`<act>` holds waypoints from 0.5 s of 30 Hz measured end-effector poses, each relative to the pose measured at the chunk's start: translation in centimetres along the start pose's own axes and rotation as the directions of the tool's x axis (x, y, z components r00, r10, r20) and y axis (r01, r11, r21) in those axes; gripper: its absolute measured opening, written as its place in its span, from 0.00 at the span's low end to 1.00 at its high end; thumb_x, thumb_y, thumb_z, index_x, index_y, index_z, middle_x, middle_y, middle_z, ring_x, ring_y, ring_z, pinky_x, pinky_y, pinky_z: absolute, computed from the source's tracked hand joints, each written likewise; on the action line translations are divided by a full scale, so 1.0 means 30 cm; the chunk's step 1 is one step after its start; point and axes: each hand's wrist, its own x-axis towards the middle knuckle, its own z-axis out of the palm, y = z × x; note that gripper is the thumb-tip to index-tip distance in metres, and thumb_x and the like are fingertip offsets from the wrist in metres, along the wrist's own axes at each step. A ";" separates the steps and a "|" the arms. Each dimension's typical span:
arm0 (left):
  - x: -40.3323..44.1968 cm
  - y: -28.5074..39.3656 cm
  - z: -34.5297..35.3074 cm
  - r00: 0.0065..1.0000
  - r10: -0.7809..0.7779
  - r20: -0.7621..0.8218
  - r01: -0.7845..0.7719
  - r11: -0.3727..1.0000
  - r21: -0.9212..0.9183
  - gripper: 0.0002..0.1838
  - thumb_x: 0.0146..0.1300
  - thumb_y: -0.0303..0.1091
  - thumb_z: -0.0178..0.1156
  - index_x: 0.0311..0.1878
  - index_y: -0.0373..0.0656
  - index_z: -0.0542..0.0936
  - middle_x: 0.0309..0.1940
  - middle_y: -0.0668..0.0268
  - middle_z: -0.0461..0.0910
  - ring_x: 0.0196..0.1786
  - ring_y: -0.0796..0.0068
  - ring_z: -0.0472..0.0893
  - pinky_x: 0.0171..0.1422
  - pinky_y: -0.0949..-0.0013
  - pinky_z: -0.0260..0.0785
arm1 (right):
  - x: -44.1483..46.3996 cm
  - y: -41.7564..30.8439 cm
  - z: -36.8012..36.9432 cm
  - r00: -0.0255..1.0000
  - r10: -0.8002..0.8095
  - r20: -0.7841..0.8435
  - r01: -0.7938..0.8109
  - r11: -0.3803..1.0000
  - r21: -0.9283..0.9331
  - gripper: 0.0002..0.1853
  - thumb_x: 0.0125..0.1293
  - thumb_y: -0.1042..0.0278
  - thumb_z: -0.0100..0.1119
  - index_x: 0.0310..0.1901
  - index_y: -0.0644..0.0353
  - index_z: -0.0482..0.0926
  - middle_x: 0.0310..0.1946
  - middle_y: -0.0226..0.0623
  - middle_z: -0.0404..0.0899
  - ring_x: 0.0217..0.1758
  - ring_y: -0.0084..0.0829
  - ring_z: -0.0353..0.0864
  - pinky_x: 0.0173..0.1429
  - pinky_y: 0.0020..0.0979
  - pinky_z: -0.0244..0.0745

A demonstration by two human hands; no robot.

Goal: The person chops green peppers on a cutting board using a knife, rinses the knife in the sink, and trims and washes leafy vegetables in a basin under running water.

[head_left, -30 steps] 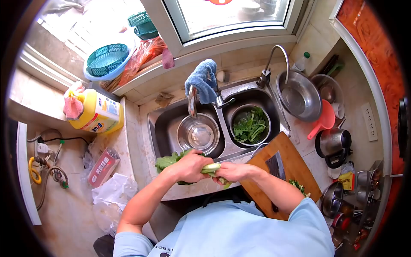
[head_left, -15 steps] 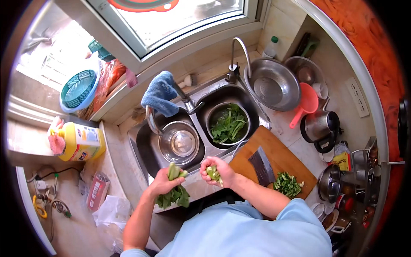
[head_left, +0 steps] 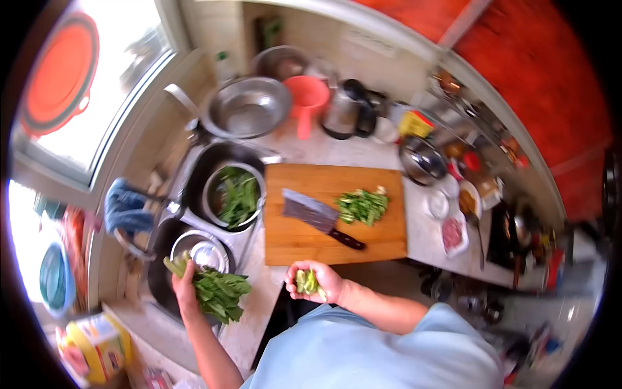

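Observation:
My left hand is closed round a bunch of leafy greens, whose leaves hang to the right over the counter edge of the sink. Palm up, my right hand has its fingers curled round small pale green pieces, just below the cutting board. On that wooden board lie a cleaver with a dark handle and a pile of chopped greens. More greens fill a metal pot in the right sink basin.
A metal bowl sits in the left basin. Behind the board stand a steel basin, a pink dipper and a kettle. To the right are a lidded pot and a dish of meat. A blue cloth hangs on the faucet.
The view has swung right towards the cutting board. My hands, together one second ago, have parted: the leafy bunch stays in my left hand, and pale pieces now lie in my right.

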 end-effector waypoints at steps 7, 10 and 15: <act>0.148 -0.134 -0.076 0.966 -0.187 0.177 0.178 0.982 0.064 0.19 0.65 0.47 0.66 0.48 0.41 0.82 0.37 0.71 0.79 0.37 0.76 0.77 0.45 0.69 0.70 | -0.610 0.199 -0.375 0.723 -0.624 -0.296 0.684 0.706 0.184 0.23 0.72 0.50 0.45 0.39 0.64 0.82 0.38 0.47 0.84 0.43 0.44 0.84 0.52 0.45 0.82; 0.149 -0.121 -0.067 0.874 -0.330 0.356 0.340 0.940 0.036 0.15 0.67 0.51 0.63 0.40 0.48 0.80 0.35 0.72 0.78 0.37 0.74 0.78 0.45 0.67 0.71 | -0.849 0.277 -0.556 0.465 -0.768 -0.440 0.881 0.353 0.316 0.19 0.69 0.56 0.46 0.37 0.65 0.80 0.37 0.47 0.83 0.43 0.45 0.83 0.52 0.46 0.81; -0.120 0.010 0.155 0.875 -0.334 0.351 0.262 0.936 0.236 0.20 0.70 0.56 0.55 0.46 0.48 0.79 0.43 0.65 0.82 0.46 0.68 0.82 0.53 0.60 0.75 | -1.336 0.336 -0.904 0.077 -0.679 -0.730 0.917 -0.239 0.320 0.13 0.67 0.63 0.42 0.31 0.61 0.72 0.29 0.40 0.77 0.38 0.44 0.81 0.47 0.43 0.82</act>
